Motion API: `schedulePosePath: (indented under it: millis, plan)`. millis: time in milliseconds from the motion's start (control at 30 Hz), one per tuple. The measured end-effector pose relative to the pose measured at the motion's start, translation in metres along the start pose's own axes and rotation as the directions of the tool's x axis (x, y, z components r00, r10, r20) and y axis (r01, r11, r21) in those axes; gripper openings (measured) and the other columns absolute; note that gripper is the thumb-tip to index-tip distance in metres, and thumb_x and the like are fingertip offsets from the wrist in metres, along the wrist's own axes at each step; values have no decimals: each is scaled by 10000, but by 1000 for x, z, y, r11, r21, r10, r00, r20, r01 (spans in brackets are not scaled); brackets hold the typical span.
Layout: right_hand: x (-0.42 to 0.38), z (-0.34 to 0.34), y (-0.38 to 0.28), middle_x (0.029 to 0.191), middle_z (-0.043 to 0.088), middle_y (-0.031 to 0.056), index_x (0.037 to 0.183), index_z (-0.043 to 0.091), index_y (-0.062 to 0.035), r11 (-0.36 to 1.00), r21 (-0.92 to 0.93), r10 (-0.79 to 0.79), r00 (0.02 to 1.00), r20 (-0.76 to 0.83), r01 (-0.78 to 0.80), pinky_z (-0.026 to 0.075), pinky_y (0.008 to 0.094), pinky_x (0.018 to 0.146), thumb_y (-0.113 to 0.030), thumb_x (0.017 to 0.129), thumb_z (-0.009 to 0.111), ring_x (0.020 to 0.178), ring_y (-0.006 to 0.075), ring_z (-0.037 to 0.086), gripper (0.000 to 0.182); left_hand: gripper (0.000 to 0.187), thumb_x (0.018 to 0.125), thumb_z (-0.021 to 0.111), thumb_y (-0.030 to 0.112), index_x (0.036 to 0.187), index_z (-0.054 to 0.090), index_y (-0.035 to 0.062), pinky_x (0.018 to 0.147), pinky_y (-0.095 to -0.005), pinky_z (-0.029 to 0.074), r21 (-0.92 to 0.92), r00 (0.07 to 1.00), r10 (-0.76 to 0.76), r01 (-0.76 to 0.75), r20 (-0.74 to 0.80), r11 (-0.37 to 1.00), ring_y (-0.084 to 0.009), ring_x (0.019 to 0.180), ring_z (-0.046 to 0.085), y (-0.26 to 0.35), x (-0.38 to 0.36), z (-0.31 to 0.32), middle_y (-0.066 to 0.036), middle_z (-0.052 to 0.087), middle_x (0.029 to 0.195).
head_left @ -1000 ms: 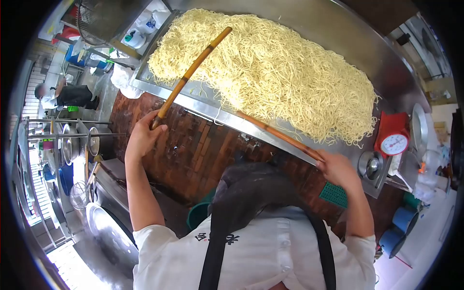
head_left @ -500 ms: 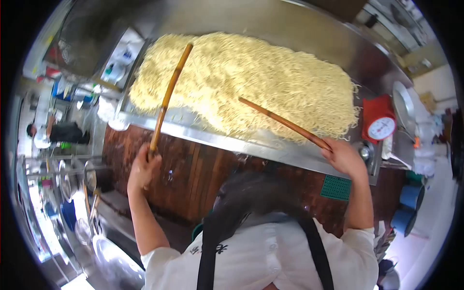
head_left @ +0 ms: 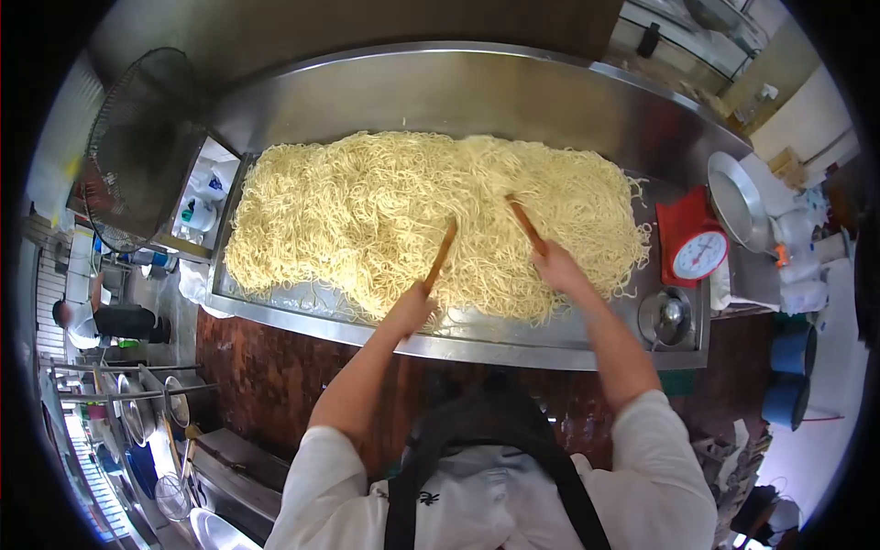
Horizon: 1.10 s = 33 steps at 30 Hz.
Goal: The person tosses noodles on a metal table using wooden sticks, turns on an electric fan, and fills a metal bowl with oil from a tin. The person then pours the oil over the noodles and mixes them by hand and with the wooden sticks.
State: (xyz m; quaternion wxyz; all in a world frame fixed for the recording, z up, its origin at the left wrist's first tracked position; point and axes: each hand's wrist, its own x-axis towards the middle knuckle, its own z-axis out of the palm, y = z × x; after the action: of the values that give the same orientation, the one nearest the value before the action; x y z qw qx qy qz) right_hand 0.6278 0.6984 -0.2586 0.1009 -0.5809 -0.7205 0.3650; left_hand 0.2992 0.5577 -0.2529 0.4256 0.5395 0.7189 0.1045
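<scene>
A broad heap of pale yellow noodles (head_left: 367,211) covers most of a metal tray table (head_left: 513,353) in front of me. My left hand (head_left: 411,309) is closed round a wooden stick (head_left: 442,252), held over the near middle of the heap. My right hand (head_left: 559,268) grips a second wooden stick (head_left: 526,223), which slants up and left across the noodles. The far ends of both sticks overlap the noodles, not far apart from each other.
At the tray's right end stand a red dial scale (head_left: 698,256) with a metal pan (head_left: 736,197) beside it and a metal bowl (head_left: 666,316). A large fan (head_left: 137,151) is at the upper left. Another person (head_left: 119,321) stands farther off at left.
Both hands have reached forward over the tray and come closer together. The stick tips now sit near each other in the heap, and my view has shifted.
</scene>
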Motion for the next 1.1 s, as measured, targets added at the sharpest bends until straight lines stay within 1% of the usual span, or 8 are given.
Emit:
schedulePosePath:
  millis: [33,300,500,633,733,833,933,1100]
  plan:
    - [4,13,-24,854,623,208,1062,542,0,987,153,56,998,7,-57,498,450,742,-308,927,607,800,374,631,343,369,927,628,238,1183,500,7,453,-366,455,-79,990,121,-126,-75,989,-211,491,543,0,39,22,-112,566,703]
    - [-71,44,51,869,616,155,1211,512,-18,987,159,-5,1000,-30,9,508,413,674,-241,923,615,761,302,636,378,448,874,686,218,1239,507,29,481,-337,448,-374,998,39,-52,-45,926,-185,533,540,-13,7,57,-96,581,758]
    - [-66,-36,-124,915,648,246,1174,507,28,938,321,120,991,53,-131,517,458,736,-203,898,596,852,432,645,371,329,927,626,141,1185,481,-3,347,-285,339,-797,990,132,-36,55,604,-116,419,446,119,10,-7,-32,506,609]
    - [-74,-76,-19,976,640,244,1188,494,-1,990,-9,-140,976,-165,140,498,461,790,-245,911,629,899,418,628,393,640,894,666,147,1445,363,26,459,-285,425,-552,986,152,-161,-62,818,-131,588,534,-18,0,-23,-135,617,1123]
    - [-183,-158,25,1041,642,234,1217,539,-38,961,-271,-58,998,-12,52,491,478,826,-198,880,643,1002,437,613,388,508,889,658,143,1351,479,31,505,-294,441,-302,968,-202,239,150,923,-128,614,539,-12,-133,-115,-47,589,802]
    - [-283,-217,-19,1028,645,231,1385,499,-141,895,-368,346,912,219,-251,486,521,828,-170,839,656,989,425,623,569,463,870,656,143,1312,539,73,779,-395,512,-34,982,-32,39,183,999,-274,859,657,-67,-226,-146,-147,671,945]
    - [-282,-153,28,1061,620,223,1433,470,-159,963,-267,140,924,356,-43,483,507,857,-163,844,644,1009,428,610,615,460,883,635,151,1318,517,59,840,-484,498,245,990,-40,5,138,969,-417,977,654,-30,-228,-107,-248,671,1002]
    - [-150,53,22,1042,608,273,1218,502,-42,996,86,-37,997,63,31,483,499,846,-209,893,607,1004,479,585,381,421,921,610,182,1256,463,-26,898,-505,470,-38,993,117,-117,-5,992,-507,1028,601,-22,-64,39,-329,644,1023]
